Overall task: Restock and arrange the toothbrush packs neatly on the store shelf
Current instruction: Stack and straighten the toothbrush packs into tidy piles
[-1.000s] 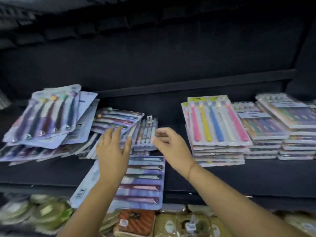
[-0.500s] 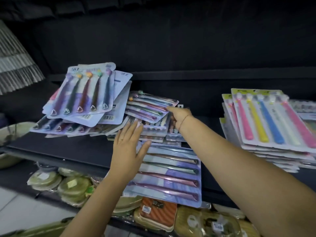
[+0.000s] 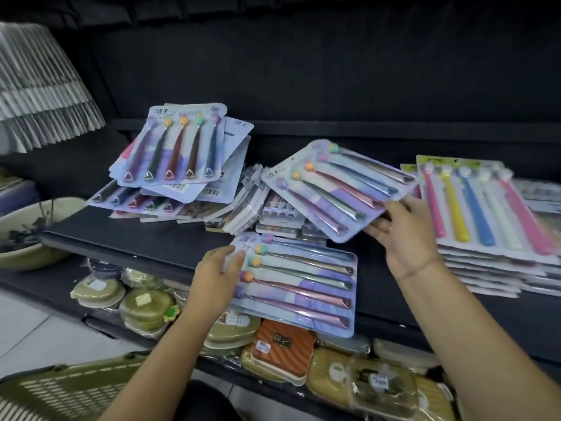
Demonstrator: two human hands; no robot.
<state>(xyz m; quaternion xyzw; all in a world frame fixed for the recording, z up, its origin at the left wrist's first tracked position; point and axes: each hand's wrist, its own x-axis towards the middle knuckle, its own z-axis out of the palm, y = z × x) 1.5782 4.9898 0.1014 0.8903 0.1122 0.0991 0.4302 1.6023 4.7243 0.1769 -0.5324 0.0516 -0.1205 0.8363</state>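
Right grip [image 3: 403,235] clasps a tilted lilac five-toothbrush blister pack [image 3: 340,189]; left grip [image 3: 217,271] pinches a flat lilac pack [image 3: 300,287] on the black shelf [image 3: 136,235].

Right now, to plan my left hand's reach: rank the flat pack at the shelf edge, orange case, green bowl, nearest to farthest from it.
1. flat pack, held by the left hand.
2. orange case, just below.
3. green bowl, far left.

Dim shelf, glary packaging, soft wide-angle edges.
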